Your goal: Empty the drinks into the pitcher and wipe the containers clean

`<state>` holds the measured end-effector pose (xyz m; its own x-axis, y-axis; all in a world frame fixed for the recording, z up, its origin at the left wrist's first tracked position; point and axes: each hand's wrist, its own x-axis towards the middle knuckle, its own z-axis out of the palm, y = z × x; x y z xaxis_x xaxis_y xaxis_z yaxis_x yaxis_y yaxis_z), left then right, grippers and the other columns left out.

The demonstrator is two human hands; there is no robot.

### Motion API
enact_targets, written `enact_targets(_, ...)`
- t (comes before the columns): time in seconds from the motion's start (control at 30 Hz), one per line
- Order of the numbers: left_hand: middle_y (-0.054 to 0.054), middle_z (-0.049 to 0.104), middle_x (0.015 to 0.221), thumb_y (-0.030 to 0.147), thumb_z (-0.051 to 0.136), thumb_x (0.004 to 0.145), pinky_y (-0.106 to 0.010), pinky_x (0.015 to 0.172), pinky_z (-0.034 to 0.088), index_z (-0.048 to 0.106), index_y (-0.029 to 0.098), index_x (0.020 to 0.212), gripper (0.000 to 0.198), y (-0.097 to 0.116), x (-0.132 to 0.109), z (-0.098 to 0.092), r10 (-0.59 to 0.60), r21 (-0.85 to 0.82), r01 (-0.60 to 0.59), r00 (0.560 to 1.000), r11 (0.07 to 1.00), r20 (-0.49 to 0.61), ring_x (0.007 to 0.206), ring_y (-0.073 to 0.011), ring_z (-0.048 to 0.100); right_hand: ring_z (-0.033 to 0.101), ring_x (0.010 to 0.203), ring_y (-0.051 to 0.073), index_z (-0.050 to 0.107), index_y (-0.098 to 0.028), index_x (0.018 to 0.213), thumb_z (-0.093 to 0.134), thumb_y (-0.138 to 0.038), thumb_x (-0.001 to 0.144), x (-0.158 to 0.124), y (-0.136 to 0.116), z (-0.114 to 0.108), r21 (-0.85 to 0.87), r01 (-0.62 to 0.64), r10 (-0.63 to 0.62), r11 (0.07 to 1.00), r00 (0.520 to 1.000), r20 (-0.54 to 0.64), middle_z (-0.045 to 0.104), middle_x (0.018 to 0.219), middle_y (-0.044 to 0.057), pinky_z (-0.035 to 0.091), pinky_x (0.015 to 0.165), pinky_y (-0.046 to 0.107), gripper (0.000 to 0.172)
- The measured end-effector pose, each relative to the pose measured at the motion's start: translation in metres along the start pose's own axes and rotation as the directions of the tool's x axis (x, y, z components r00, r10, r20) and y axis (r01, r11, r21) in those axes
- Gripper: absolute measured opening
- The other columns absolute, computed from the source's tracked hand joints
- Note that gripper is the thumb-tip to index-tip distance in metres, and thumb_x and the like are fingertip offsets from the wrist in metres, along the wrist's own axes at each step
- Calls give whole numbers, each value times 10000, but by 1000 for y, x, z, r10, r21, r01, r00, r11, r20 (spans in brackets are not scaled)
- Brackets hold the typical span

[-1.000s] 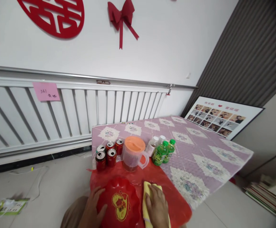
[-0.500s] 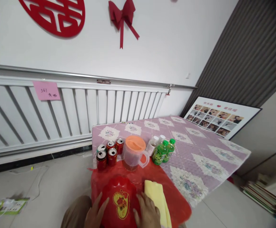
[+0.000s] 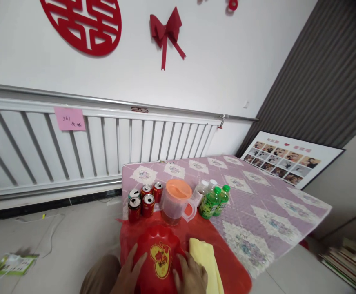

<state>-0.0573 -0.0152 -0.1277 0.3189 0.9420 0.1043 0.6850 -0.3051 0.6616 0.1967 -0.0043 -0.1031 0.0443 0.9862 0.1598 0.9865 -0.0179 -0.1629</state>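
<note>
Head view: left hand (image 3: 129,272) and right hand (image 3: 192,278), fingers spread, lie flat on opposite edges of the red scalloped plastic dish (image 3: 159,255), which sits between them on the red plastic sheet (image 3: 234,275), apparently not lifted; the folded yellow cloth (image 3: 205,259) lies unheld just beside the right fingers.

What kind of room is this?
Probably a home room decorated for a wedding: a red double-happiness cutout and red bow on the wall, and a photo collage board leaning nearby.

Left hand (image 3: 129,272) and right hand (image 3: 192,275) press flat on the red tray (image 3: 159,255), beside a yellow cloth (image 3: 207,261).
</note>
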Motion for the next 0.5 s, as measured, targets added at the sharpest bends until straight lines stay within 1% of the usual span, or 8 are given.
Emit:
enact_targets(0.07,-145,268,1560,387,791,682,-512,1135,306,379,317,1436,862,3,5,-2,2,-6,-2,1000,1000,15,1428,-349,255,630,1100,349,684,-320,1118,567,-267,743,3,6,9,-1,13,-13,1000,999,-32,667,1239,112,456,902,595,396)
enact_targets(0.17,-145,331,1534,353,720,755,-488,1116,349,451,300,1398,700,3,9,-2,-51,-23,51,999,998,1,1412,-329,308,635,1084,377,695,-316,1094,580,-298,726,6,15,15,27,-5,7,1000,999,-47,678,1218,115,468,865,627,386)
enact_targets(0.23,-142,368,1517,349,699,760,-457,1112,366,491,271,1374,653,2,9,-8,-69,-60,67,997,996,-26,1396,-315,348,626,1100,389,689,-294,1120,566,-334,749,8,19,11,69,7,-3,998,998,-64,657,1252,123,471,865,637,392)
enact_targets(0.3,-124,425,1488,366,689,745,-429,1116,372,513,245,1353,644,5,10,-21,-100,-111,92,992,990,-75,1369,-298,402,615,1126,382,670,-269,1163,547,-347,778,11,19,1,121,44,-35,992,996,-79,635,1284,129,486,878,615,411)
enact_targets(0.37,-69,532,1413,353,554,832,-407,1091,409,539,268,1314,489,11,15,-38,-219,-168,192,963,967,-159,1301,-259,497,607,1149,359,650,-252,1193,545,-330,791,16,12,-11,181,81,-63,980,993,-103,643,1273,129,512,893,553,423)
enact_targets(0.43,-53,626,1305,349,459,876,-381,1058,440,571,258,1255,405,18,27,-51,-340,-230,294,920,928,-196,1210,-233,578,611,1152,316,626,-235,1221,545,-295,800,25,-2,-24,254,145,-111,956,983,-143,667,1230,123,525,919,473,433)
enact_targets(0.47,-57,642,1277,338,416,889,-372,1042,450,584,231,1224,390,19,36,-54,-368,-271,308,906,912,-208,1179,-224,596,616,1144,291,606,-217,1242,525,-264,813,30,-12,-30,291,187,-144,938,976,-162,665,1227,122,516,947,445,439)
enact_targets(0.5,-67,655,1249,326,389,893,-364,1029,455,596,203,1194,386,19,46,-56,-369,-312,296,906,903,-208,1157,-216,606,611,1147,276,590,-191,1255,507,-237,820,37,-22,-35,323,221,-171,920,969,-176,657,1232,129,498,980,430,445)
